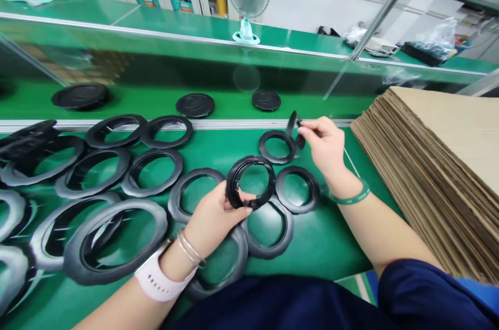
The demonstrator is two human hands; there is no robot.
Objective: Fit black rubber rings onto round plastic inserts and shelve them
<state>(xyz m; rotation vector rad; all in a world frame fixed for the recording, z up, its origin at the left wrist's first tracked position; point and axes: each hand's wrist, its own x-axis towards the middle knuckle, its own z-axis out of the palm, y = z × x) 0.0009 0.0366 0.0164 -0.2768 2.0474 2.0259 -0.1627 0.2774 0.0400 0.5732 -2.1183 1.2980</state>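
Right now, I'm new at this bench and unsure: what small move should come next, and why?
Probably lower the black disc in your right hand flat, since it stands tilted on edge just above the black ring, while your left hand is busy gripping another ring.

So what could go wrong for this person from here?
The black ring in the left hand could slip and land on the ring below it. The small disc pinched in the right hand might drop too. The cardboard stack close by could also get nudged.
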